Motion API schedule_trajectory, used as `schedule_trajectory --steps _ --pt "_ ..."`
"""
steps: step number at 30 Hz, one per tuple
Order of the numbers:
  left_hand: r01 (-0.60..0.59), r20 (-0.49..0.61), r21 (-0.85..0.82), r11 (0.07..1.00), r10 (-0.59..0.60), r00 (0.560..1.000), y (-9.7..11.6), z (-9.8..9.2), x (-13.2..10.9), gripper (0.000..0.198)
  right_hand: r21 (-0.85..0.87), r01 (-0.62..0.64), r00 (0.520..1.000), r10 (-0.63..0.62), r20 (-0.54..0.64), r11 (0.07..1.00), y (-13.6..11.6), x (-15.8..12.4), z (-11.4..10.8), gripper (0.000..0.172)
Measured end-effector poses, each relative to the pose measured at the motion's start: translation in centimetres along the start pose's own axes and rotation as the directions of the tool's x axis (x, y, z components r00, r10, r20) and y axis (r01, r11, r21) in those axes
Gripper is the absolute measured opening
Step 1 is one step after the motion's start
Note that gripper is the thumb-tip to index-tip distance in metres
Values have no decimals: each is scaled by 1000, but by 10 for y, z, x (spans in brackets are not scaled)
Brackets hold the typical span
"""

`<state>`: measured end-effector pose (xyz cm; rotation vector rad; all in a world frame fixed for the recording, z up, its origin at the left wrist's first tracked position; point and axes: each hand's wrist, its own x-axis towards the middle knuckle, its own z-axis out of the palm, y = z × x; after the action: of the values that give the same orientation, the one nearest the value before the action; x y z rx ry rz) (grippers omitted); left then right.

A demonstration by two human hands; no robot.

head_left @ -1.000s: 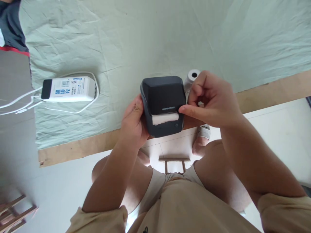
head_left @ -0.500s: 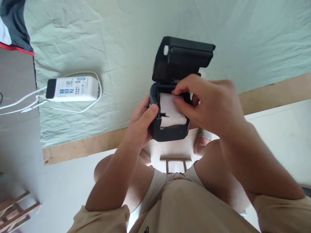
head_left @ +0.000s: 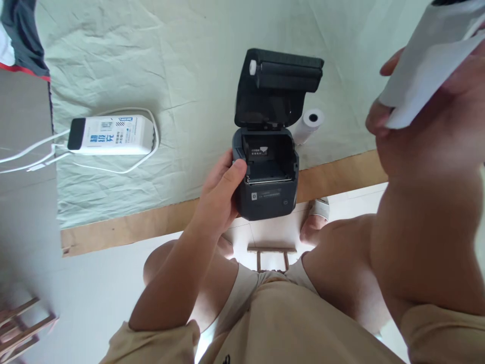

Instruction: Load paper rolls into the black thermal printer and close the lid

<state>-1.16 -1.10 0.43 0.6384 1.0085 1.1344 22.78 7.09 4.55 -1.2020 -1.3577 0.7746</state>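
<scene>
My left hand (head_left: pixel 223 192) is closed around the left side of a small black label printer (head_left: pixel 267 199) at the table's front edge. Its lid (head_left: pixel 278 91) is flipped up, and the paper bay inside shows no roll. Up at the right, close to the camera, my right hand (head_left: pixel 435 121) grips a white paper roll (head_left: pixel 428 65) with a loose end hanging down; the top of the roll is cut off by the frame. A second white paper roll (head_left: pixel 308 124) stands on the cloth just behind the printer's right side.
A pale green cloth (head_left: pixel 189 65) covers the table, whose wooden edge (head_left: pixel 129 227) runs along the front. At left lies a white power strip (head_left: pixel 113 135) with white cables. A dark garment (head_left: pixel 25 35) is at the far left corner. Wooden stools (head_left: pixel 26 328) stand on the floor.
My right hand has lifted the paper roll out of the printer and carried it up to the right. The left hand still holds the printer, and the second roll is now uncovered.
</scene>
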Motion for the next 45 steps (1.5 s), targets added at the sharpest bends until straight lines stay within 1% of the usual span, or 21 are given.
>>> schedule_trajectory --steps 1,2,3,4,5,7,8,10,12,15,18,22,25,28,31,33,34,37,40,42,45 --pt "5 3 -8 1000 -5 1000 0 0 0 34 100 -70 992 80 -102 993 14 8 -1 22" --pt "11 8 -16 1000 -11 1000 0 0 0 34 119 -151 967 172 -190 981 28 14 -1 18" --pt "14 13 -23 1000 -14 1000 0 0 0 33 94 -179 959 195 -205 979 39 17 0 16" --pt "17 16 -27 999 -16 1000 0 1 1 33 71 -173 959 184 -214 982 48 17 0 18" --pt "18 18 -29 999 -18 1000 0 1 1 33 19 -160 965 161 -205 987 54 16 0 19" --pt "11 15 -34 999 -10 1000 0 2 1 34 -179 -51 992 30 -119 982 59 8 -1 21" --pt "5 13 -37 999 -5 1000 0 2 1 35 -300 26 997 -45 -57 954 58 4 -3 22" --pt "2 15 -36 999 -2 1000 0 3 0 37 -497 164 986 -154 62 852 55 -1 -6 24" --pt "9 23 -30 1000 -9 1000 0 4 0 36 -586 205 978 -179 103 784 54 -1 -8 28" --pt "4 -3 -37 999 -4 1000 0 5 0 35 -596 127 992 -94 87 793 55 1 -8 33" --pt "-6 -22 -47 999 5 1000 0 9 1 34 -605 47 997 4 83 795 56 2 -5 50" --pt "-1 -24 -44 999 0 1000 0 9 1 36 -606 7 996 50 78 795 55 1 -3 58" --pt "12 15 -52 999 -12 1000 0 5 1 33 -609 75 995 -19 97 790 54 1 -5 60" --pt "26 52 -49 998 -23 998 0 1 1 31 -639 203 979 -154 133 742 49 -1 -7 48" --pt "26 49 -39 999 -24 998 0 -1 1 35 -673 324 937 -324 132 665 42 -7 -4 34" --pt "23 43 -42 999 -21 999 -1 0 1 35 -681 383 908 -391 152 624 38 -12 2 29" --pt "21 41 -44 999 -19 999 -1 0 1 34 -683 392 906 -388 169 617 37 -15 6 29" --pt "12 41 -49 999 -10 999 -2 0 1 30 -690 367 928 -291 230 623 36 -21 17 35" --pt "5 33 -38 999 -4 999 -1 0 0 30 -706 334 943 -225 247 624 36 -23 24 34" --pt "15 25 -27 1000 -14 1000 0 0 0 33 -711 337 941 -246 233 617 34 -25 25 27" --pt "27 27 -26 999 -26 999 0 0 0 35 -698 389 914 -345 213 601 30 -33 26 27"
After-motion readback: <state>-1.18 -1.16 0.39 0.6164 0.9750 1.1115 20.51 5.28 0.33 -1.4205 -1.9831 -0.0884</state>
